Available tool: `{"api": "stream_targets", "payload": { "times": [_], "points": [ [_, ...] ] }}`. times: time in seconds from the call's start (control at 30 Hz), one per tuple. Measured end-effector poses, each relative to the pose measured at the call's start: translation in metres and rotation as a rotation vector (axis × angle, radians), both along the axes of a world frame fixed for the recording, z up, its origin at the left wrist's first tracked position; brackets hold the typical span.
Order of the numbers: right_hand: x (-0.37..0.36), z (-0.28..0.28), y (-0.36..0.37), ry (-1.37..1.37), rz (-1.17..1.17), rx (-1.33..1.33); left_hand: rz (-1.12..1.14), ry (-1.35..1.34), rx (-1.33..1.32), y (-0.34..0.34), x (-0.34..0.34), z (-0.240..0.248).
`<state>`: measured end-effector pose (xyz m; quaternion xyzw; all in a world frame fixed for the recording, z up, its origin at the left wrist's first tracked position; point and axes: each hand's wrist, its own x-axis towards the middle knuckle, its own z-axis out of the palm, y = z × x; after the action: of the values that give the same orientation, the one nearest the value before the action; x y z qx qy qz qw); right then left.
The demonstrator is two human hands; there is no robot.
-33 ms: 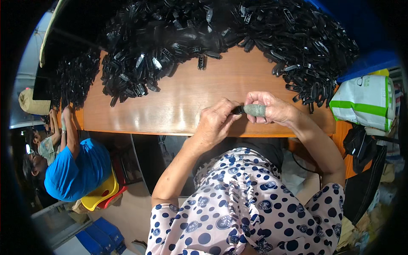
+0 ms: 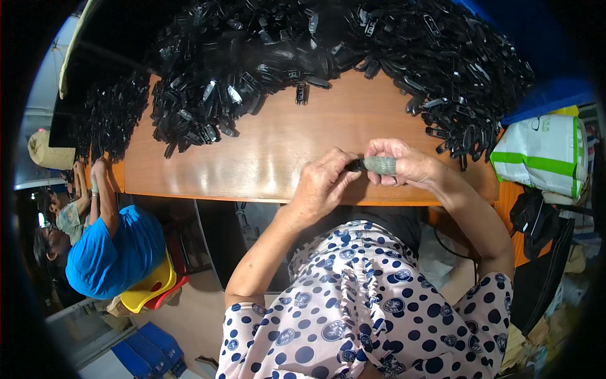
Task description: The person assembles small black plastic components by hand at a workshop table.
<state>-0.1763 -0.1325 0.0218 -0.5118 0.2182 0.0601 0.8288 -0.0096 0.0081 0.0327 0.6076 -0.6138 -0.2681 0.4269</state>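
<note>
left hand [image 2: 320, 182], fingertips tight on a black piece [image 2: 355, 165], right hand [image 2: 405, 163] half-curled at its end, grip unclear

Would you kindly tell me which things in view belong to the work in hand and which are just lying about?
Seemingly in use:
small black piece at the left hand's fingertips
grey-green woven finger cover on the right hand
heaped glossy black pieces
brown wood-topped table

Apparently lying about:
white bag with green bands
blue box-like object
</note>
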Motion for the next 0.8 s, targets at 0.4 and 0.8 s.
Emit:
{"api": "stream_targets", "payload": {
  "times": [0.4, 0.8],
  "points": [
    [0.032, -0.014, -0.010, -0.221, 0.006, 0.397, 0.110, 0.609, 0.164, -0.019, 0.023, -0.032],
    [0.047, -0.025, -0.006, -0.140, -0.119, 0.388, 0.163, 0.969, 0.065, -0.038, 0.034, -0.056]
  ]
}}
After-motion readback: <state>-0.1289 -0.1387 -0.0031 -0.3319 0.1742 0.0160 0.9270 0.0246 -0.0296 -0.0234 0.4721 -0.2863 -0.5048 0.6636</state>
